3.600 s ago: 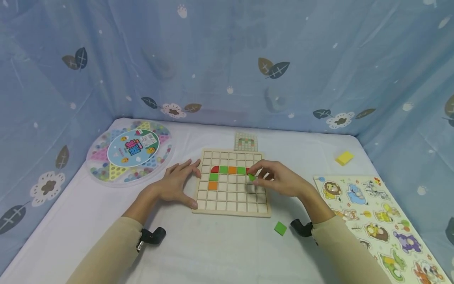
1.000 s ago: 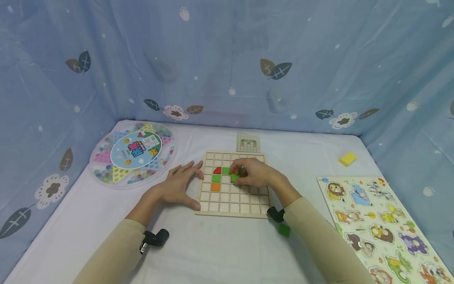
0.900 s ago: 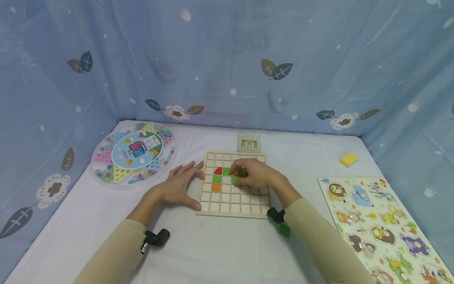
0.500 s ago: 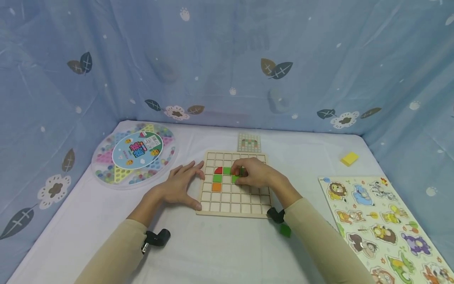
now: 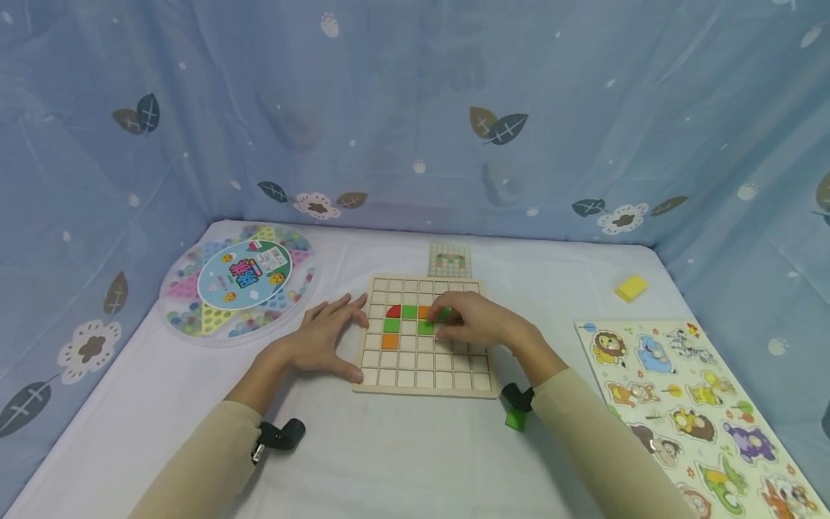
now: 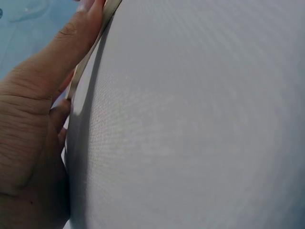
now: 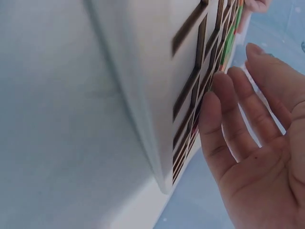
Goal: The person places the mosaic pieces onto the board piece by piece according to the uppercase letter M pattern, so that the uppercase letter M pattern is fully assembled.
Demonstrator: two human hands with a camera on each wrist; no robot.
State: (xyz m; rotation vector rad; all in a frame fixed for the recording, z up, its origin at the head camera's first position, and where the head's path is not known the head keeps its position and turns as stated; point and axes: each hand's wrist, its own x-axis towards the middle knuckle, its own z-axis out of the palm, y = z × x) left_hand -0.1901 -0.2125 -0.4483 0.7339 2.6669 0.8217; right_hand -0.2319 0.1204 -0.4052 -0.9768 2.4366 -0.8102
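A square wooden grid board (image 5: 415, 360) lies on the table. My left hand (image 5: 324, 342) rests along its left side, thumb near the lower left corner and fingers spread; the left wrist view shows the thumb at the edge. Over the right half of the board is my right hand (image 5: 476, 321), and the right wrist view shows thumb and fingers apart with nothing between. Just left of its fingertips, a green tile (image 5: 424, 329) lies below an orange tile (image 5: 424, 312). A red curved tile (image 5: 394, 311) and several green and orange ones sit farther left. My right hand hides tiles beneath it.
A small pattern card (image 5: 450, 259) lies behind the board. Near my right wrist is a loose green tile (image 5: 516, 419). A yellow block (image 5: 631, 289) and an animal puzzle board (image 5: 687, 404) are at right, a round marble game (image 5: 240, 281) at left.
Earlier my right hand held a green tile over the board's right side, then brought it to the cell below the orange tile. Now it has let go and drawn slightly right. My left hand stays.
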